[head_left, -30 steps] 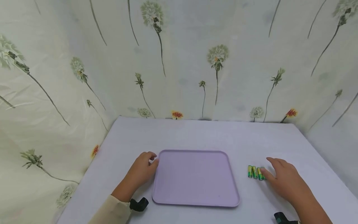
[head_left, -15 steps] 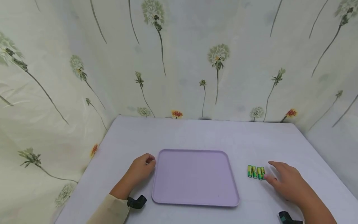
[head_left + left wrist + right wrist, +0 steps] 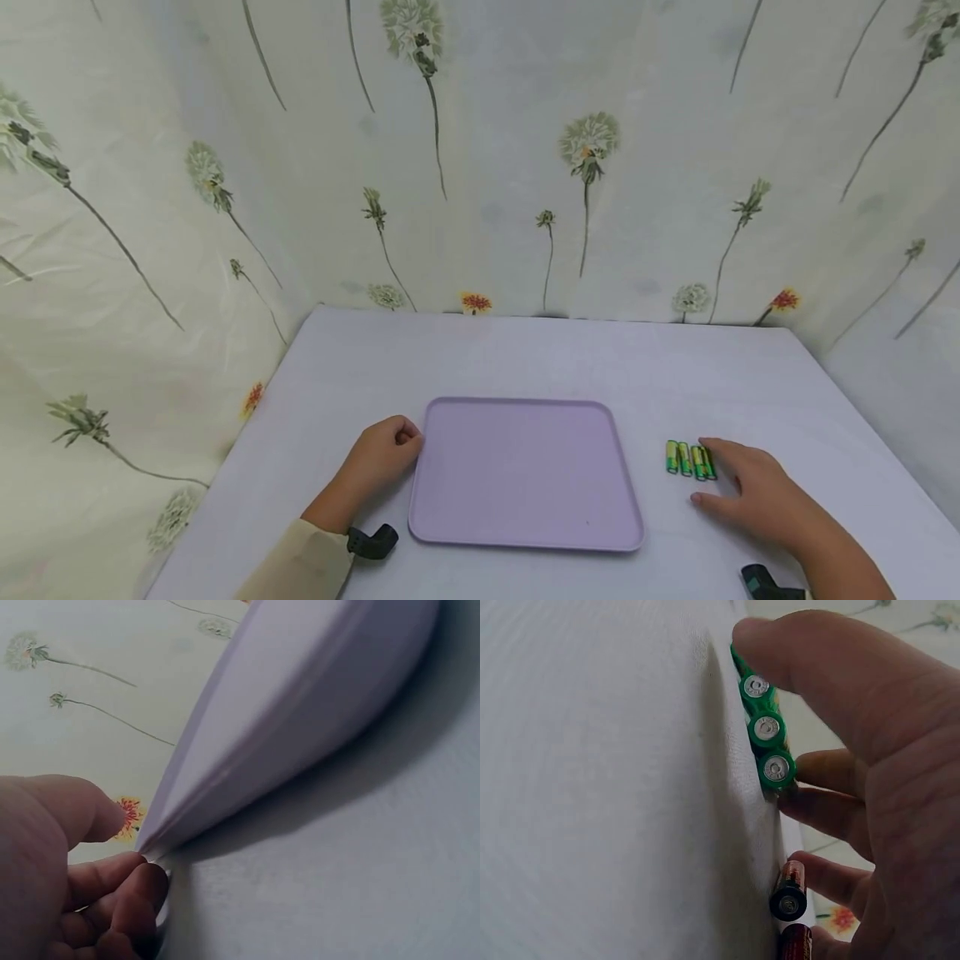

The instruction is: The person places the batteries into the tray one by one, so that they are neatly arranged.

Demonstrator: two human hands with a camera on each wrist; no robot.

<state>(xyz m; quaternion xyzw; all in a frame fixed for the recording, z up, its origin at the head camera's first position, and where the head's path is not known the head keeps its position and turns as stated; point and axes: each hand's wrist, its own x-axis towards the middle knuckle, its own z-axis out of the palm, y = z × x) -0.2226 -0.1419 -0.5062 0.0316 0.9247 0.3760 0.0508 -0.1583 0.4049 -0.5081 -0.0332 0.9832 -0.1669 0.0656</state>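
Observation:
A light purple rectangular tray (image 3: 525, 475) lies flat on the white-covered table. At its left edge is my left hand (image 3: 382, 458), fingers loosely curled; in the left wrist view the fingertips (image 3: 139, 881) are at the tray's rim (image 3: 225, 776) and the thumb stands apart. Several green and yellow batteries (image 3: 685, 459) lie in a row right of the tray. My right hand (image 3: 757, 492) is at the row's right end, thumb and fingers spread. In the right wrist view, fingertips are close to the end green battery (image 3: 776, 769); contact is uncertain.
Two dark red and black batteries, one with its end showing (image 3: 788, 900), lie near the lower fingers in the right wrist view; the right hand hides them in the head view. A flower-printed sheet (image 3: 495, 167) hangs behind the table (image 3: 547, 354).
My right hand first drew back slightly right, then its fingers came left to the batteries while the thumb shifted nearer me. My left hand left the tray's edge briefly and came back.

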